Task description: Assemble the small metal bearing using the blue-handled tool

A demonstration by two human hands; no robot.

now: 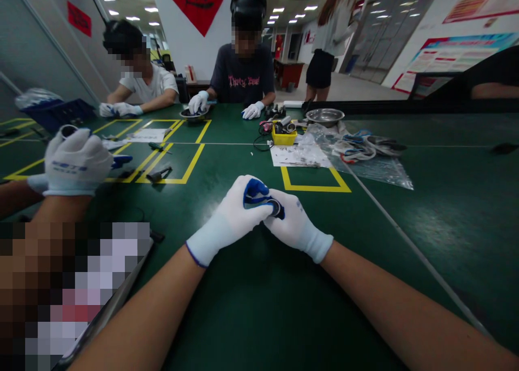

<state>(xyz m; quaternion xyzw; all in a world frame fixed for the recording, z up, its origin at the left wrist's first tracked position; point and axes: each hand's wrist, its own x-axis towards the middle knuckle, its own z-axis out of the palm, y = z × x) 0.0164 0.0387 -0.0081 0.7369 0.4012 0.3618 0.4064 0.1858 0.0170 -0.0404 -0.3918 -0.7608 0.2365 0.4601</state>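
Two gloved hands, the left hand (pixel 242 204) and the right hand (pixel 292 219), pinch a small ring-ended part (pixel 275 204) between them above the table (pixel 259 300), grip drawn in closely. Uneven finger pressure could let it slip and drop. Its visible end appears silvery-rimmed, dark within; the remainder is hidden.

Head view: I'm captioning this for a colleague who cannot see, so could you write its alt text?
A person's gloved left hand and right hand hold a small round part between them over a green table. Beyond lie a yellow bin of parts and a metal bowl; a gloved co-worker faces them across the table.
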